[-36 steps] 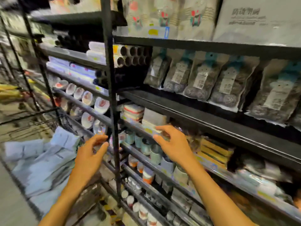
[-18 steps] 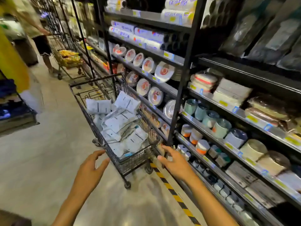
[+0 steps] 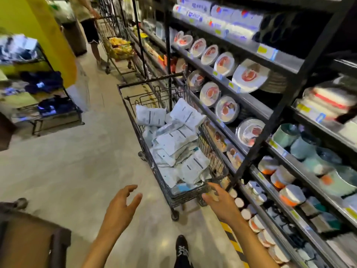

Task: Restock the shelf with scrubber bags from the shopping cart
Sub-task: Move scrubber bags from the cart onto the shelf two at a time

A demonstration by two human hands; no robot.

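Observation:
A black wire shopping cart [image 3: 135, 120] stands in the aisle against the shelving, heaped with several pale scrubber bags [image 3: 175, 140] lying label side up. My left hand [image 3: 120, 206] hovers empty over the floor, left of the cart's near end, fingers spread and relaxed. My right hand [image 3: 220, 202] reaches toward the cart's near right corner, fingers loose, holding nothing. The black metal shelf [image 3: 257, 111] runs along the right, stocked with plates, bowls and jars. The scrubber shelf itself is out of view.
A person [image 3: 87, 22] stands up the aisle with a second cart [image 3: 117, 49] of yellow goods. A low rack of dark clothes [image 3: 46, 105] sits left. A brown stand [image 3: 31, 240] is at bottom left. My shoe [image 3: 181, 248] is on the concrete floor.
My view swung from the scrubber shelf down and left to the cart. Both hands dropped away from the shelf and now reach toward the cart's near end, still empty.

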